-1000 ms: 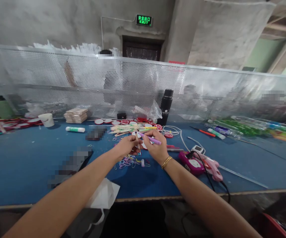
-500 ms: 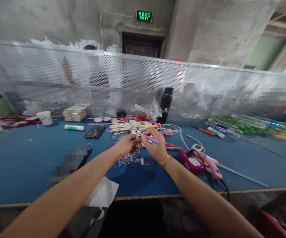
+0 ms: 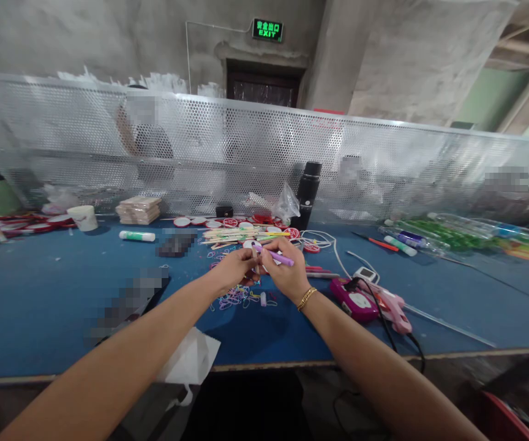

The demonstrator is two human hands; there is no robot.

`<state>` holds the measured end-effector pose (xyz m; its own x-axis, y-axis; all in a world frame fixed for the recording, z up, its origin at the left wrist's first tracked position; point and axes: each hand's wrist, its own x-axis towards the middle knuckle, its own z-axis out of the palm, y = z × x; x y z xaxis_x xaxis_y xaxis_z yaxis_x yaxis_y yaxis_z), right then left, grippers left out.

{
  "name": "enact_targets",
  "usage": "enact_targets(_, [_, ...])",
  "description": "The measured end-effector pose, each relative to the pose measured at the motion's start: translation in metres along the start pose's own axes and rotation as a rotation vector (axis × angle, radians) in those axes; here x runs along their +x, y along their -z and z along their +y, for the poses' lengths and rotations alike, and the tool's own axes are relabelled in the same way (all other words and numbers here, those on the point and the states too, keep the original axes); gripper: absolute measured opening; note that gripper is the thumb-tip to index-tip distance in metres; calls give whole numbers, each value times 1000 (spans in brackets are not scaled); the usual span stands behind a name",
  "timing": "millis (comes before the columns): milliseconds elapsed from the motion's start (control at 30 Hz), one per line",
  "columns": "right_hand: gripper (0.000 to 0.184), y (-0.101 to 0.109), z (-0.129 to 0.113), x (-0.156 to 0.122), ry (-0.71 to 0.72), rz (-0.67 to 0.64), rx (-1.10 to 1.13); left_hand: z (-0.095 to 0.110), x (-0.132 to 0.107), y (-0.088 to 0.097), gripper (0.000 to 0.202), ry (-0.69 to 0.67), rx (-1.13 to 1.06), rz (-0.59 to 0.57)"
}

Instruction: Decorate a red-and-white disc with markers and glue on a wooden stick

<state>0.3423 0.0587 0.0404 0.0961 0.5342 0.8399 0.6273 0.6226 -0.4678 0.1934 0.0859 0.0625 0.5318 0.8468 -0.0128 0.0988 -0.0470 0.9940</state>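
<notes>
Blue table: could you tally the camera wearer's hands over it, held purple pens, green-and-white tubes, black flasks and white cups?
Hands: 2
Held purple pen: 1
Green-and-white tubes: 2
Black flask: 1
White cup: 1
Total: 7

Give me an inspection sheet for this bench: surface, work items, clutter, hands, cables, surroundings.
Surface: blue tabletop, lightly specked.
Work items: purple marker and thin pale stick, both held.
Clutter: loose coloured loops, stick pile, pink glue gun, black bottle.
Hands: left hand grips the stick; right hand grips the marker.
Cables: white cable on the tabletop; black cord over the front edge.
Surroundings: perforated screen, lit exit sign.
</notes>
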Motion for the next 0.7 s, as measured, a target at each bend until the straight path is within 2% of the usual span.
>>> enact_targets(700, [7,2,-2,1,-4,35,-23,-1,0,2,29,-16,0,-6])
